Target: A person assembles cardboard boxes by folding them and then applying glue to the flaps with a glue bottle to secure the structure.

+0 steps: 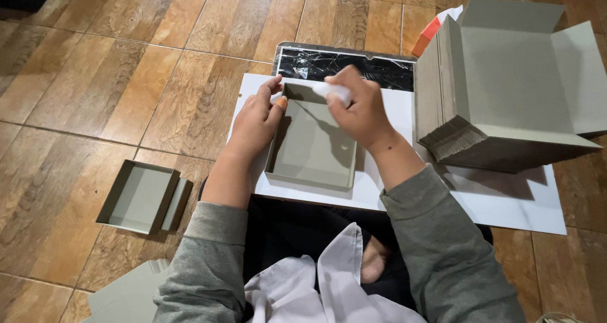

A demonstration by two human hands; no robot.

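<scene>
A shallow grey cardboard tray [313, 147] lies on a white sheet [506, 203] in front of me. My left hand [256, 122] presses against the tray's left wall near its far corner, an orange tip showing at the thumb. My right hand [357, 108] hovers over the tray's far edge, closed around a small white object [335, 92], perhaps a glue stick.
A tall stack of flat grey cardboard blanks [442, 89] stands at the right with an unfolded blank [525, 64] on top. A finished grey tray [140, 196] rests on the brown tiled floor at the left. A dark board [316, 62] lies behind the white sheet. More grey card [126, 294] sits bottom left.
</scene>
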